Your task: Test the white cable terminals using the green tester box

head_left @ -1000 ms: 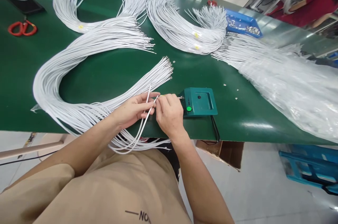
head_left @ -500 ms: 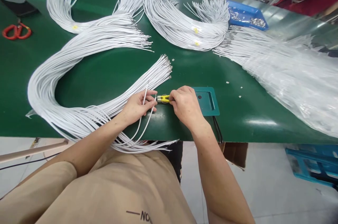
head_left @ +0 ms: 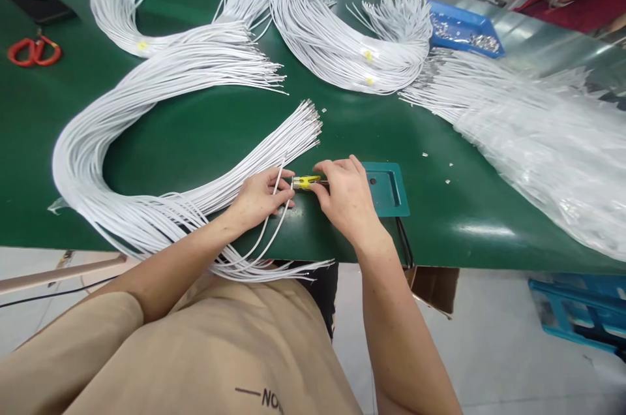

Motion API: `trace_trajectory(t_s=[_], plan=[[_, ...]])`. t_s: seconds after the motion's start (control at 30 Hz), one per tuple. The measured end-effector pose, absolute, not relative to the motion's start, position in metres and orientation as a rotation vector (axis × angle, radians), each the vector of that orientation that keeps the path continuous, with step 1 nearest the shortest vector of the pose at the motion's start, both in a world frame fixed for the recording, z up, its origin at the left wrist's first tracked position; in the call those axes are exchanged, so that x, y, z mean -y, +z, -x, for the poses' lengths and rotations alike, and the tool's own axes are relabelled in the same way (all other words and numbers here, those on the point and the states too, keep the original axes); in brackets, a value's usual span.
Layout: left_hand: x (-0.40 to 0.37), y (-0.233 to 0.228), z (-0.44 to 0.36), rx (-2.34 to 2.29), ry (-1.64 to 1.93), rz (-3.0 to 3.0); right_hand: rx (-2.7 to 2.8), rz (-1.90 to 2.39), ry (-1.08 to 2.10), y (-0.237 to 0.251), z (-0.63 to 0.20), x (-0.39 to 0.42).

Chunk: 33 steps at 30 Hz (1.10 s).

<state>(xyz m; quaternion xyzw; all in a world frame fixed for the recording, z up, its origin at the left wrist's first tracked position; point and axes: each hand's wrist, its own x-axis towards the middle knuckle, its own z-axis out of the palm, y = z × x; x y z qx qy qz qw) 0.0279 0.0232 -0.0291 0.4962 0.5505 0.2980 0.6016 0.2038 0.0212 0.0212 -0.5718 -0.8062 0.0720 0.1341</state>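
Two thin white cables run through my left hand (head_left: 261, 198), which is closed on them between thumb and fingers. One white cable (head_left: 280, 226) comes up from the table edge and its end reaches the metal tip of a small yellow tool (head_left: 307, 182). My right hand (head_left: 346, 199) pinches the right end of that tool with thumb and forefinger. What kind of tool it is I cannot make out. Just behind my left hand lies a long curved bundle of white cables (head_left: 78, 154), with metal-tipped ends fanned out near the middle of the table.
A teal tray (head_left: 403, 196) sits right of my right hand. Further back are more cable bundles (head_left: 313, 43), a blue tray (head_left: 464, 43) of small metal parts, and cables in a clear plastic bag (head_left: 542, 154). Red-handled scissors (head_left: 34, 51) and a dark phone (head_left: 39, 4) lie far left.
The thumb and fingers of my right hand have opened a little around the yellow tool, showing more of it. The whole view has shifted slightly; my left hand keeps its grip.
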Motion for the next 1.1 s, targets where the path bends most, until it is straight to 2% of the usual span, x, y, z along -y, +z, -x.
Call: trace_trajectory(t_s=[0.2,0.37,0.57,0.7,0.77,0.83,0.93,1.1], plan=[[-0.025,-0.027,-0.021,-1.242,0.703,-1.085,2.023,1.676,0.221,0.026,-0.189,0.003],[-0.021,-0.024,-0.009,-1.196,0.784,-1.108,2.362,1.378,0.333,0.012,-0.165,0.032],[-0.015,-0.013,-0.001,-1.203,0.728,-1.149,2.725,1.265,0.162,0.001,-0.136,0.063],[-0.009,-0.008,0.003,-1.166,0.778,-1.093,2.775,1.395,0.506,0.01,-0.135,0.069],[-0.005,-0.007,0.004,-1.145,0.762,-1.094,2.605,1.529,0.694,0.022,-0.141,0.06],[0.001,-0.006,0.003,-1.13,0.709,-1.161,2.196,1.673,0.714,0.034,-0.148,0.045],[0.012,-0.005,-0.001,-1.164,0.643,-1.321,1.773,1.661,0.811,0.042,-0.152,0.022],[0.024,-0.001,-0.006,-1.096,0.64,-1.283,1.465,1.56,1.049,0.027,-0.145,0.012]])
